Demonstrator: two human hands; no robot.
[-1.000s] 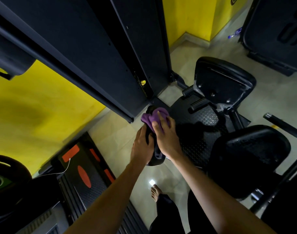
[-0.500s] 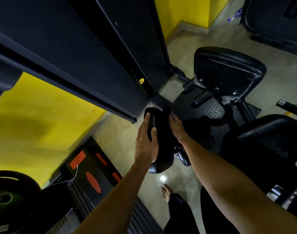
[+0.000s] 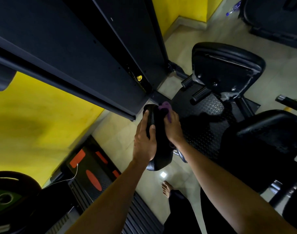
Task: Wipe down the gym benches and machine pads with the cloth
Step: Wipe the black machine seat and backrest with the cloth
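A narrow black machine pad (image 3: 160, 146) stands on edge in the middle of the view. My left hand (image 3: 144, 141) grips its left side, thumb over the top face. My right hand (image 3: 174, 127) presses a purple cloth (image 3: 166, 108) against the pad's right side near its far end. Most of the cloth is hidden under the fingers; only a crumpled corner shows. A black seat pad (image 3: 227, 65) sits further back and another black pad (image 3: 269, 132) lies to the right.
A tall dark machine frame (image 3: 93, 53) with a yellow pin (image 3: 139, 78) rises on the left. A studded rubber footplate (image 3: 206, 119) lies under the pads. A weight plate (image 3: 7, 198) is at the lower left. My bare foot (image 3: 166, 188) stands on the tiled floor.
My right hand moved the cloth from the pad's top end down round its right side, then back up so the purple corner shows again. My left hand kept its grip on the pad.
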